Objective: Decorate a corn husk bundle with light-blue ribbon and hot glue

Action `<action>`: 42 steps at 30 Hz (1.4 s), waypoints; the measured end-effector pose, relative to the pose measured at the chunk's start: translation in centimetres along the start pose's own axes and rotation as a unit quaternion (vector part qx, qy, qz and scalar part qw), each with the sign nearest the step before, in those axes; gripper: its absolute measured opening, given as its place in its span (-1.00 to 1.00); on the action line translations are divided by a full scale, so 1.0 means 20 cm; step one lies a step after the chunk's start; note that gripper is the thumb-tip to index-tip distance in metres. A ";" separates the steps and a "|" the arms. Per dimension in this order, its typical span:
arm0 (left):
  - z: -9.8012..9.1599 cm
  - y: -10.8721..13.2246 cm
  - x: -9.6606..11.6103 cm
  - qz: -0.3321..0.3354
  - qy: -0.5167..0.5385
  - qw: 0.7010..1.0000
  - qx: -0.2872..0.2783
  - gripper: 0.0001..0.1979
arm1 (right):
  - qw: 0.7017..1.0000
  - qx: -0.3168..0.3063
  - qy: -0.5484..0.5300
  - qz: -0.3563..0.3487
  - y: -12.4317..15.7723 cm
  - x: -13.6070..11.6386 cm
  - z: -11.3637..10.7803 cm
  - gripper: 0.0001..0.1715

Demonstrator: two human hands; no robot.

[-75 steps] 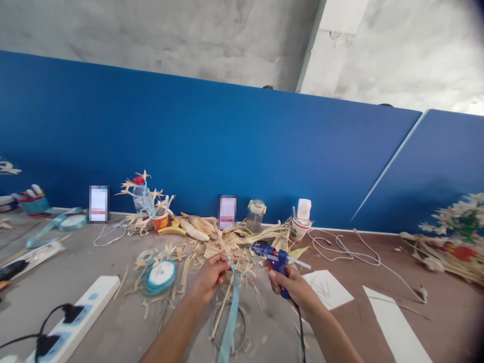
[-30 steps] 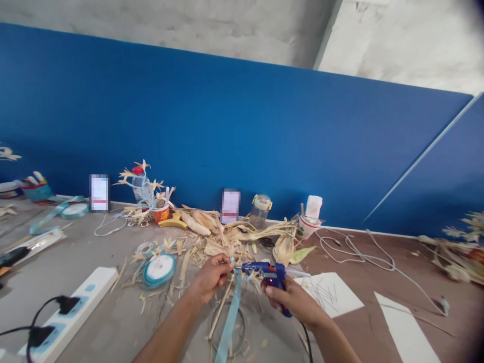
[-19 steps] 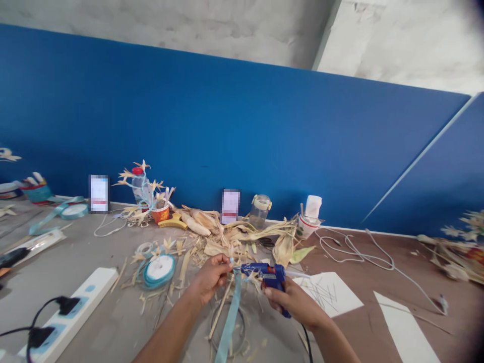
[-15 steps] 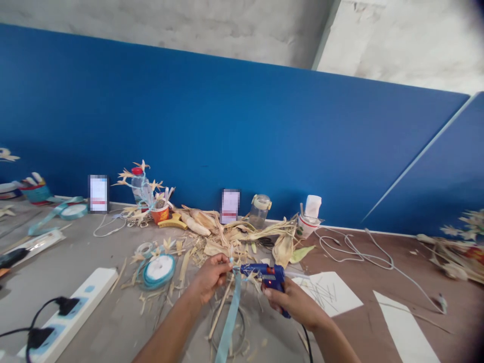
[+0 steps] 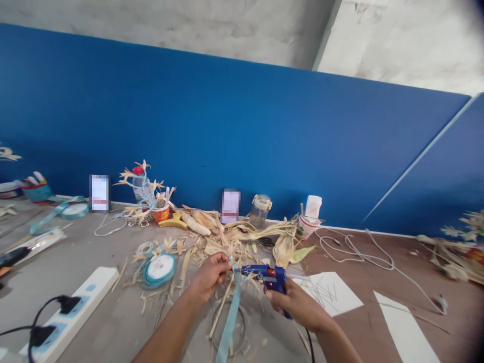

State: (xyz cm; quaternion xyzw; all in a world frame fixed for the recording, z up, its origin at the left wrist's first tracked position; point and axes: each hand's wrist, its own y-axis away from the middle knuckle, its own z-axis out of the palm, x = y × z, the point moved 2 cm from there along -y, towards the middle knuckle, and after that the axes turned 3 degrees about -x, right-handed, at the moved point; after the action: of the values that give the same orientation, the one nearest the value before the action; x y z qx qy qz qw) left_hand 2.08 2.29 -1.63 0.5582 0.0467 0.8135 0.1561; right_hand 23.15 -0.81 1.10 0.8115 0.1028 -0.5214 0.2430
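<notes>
The left hand (image 5: 212, 277) is closed, with its thumb and forefinger pinched together on the upper end of a light blue ribbon (image 5: 230, 320); the other fingers curl in behind. The ribbon hangs from this pinch toward the near edge of the view, passing over a thin grey ring (image 5: 244, 327) that lies on the table (image 5: 124, 317). Something slim and pale pokes up just above the fingertips, too small to make out well.

The right hand (image 5: 298, 302) is wrapped around the handle of a blue glue gun (image 5: 278, 276), its fingers folded about the grip. The gun lies nearly level, its nozzle pointing left at the ribbon right beside the left fingertips; whether the nozzle touches the ribbon or stops just short, I cannot tell from this view. A small red light glows on the gun's body, a clear glue stick (image 5: 299, 277) sticks out of its back end, and a black cord (image 5: 310, 345) drops from below the hand.

Dry husks (image 5: 283, 248) and scraps lie beyond both hands. A spool of blue ribbon (image 5: 159, 267) sits to the left of the left hand, and a white sheet (image 5: 336, 292) carrying thin dark sticks lies just past the right wrist.
</notes>
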 end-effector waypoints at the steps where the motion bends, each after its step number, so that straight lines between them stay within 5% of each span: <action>1: 0.00 0.00 0.00 -0.001 -0.002 1.000 0.001 -0.74 | 1.000 0.001 0.000 0.000 0.00 0.00 0.00 -0.80; 14: -0.01 0.00 -0.01 0.000 -0.004 1.000 -0.001 -0.73 | 1.000 0.001 -0.003 0.011 -0.01 0.01 -0.01 -0.76; 22: -0.01 0.00 0.00 0.003 0.005 1.000 -0.008 -0.74 | 0.989 -0.008 -0.128 -0.069 -0.04 0.06 -0.02 -0.57; 27: -0.01 0.01 0.02 0.010 0.006 1.000 -0.007 -0.73 | 0.995 0.079 0.024 -0.061 -0.07 0.06 -0.01 -0.57; 31: -0.02 0.01 0.03 0.025 0.010 1.000 -0.002 -0.72 | 0.944 0.201 0.246 -0.091 -0.12 0.07 0.03 -0.78; 37: -0.04 0.03 0.06 0.027 0.023 0.999 -0.011 -0.71 | 0.889 0.182 0.420 -0.023 -0.12 0.12 0.06 -0.79; 42: -0.04 0.04 0.08 0.046 0.003 0.999 -0.016 -0.73 | 0.923 0.098 0.370 -0.023 -0.08 0.09 -0.01 -0.61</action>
State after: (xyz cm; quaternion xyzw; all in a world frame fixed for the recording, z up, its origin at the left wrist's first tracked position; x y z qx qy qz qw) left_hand 0.65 2.14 -0.24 0.5545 0.0083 0.8223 0.1278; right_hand 23.43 0.48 -0.93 0.9640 0.1519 -0.1967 0.0946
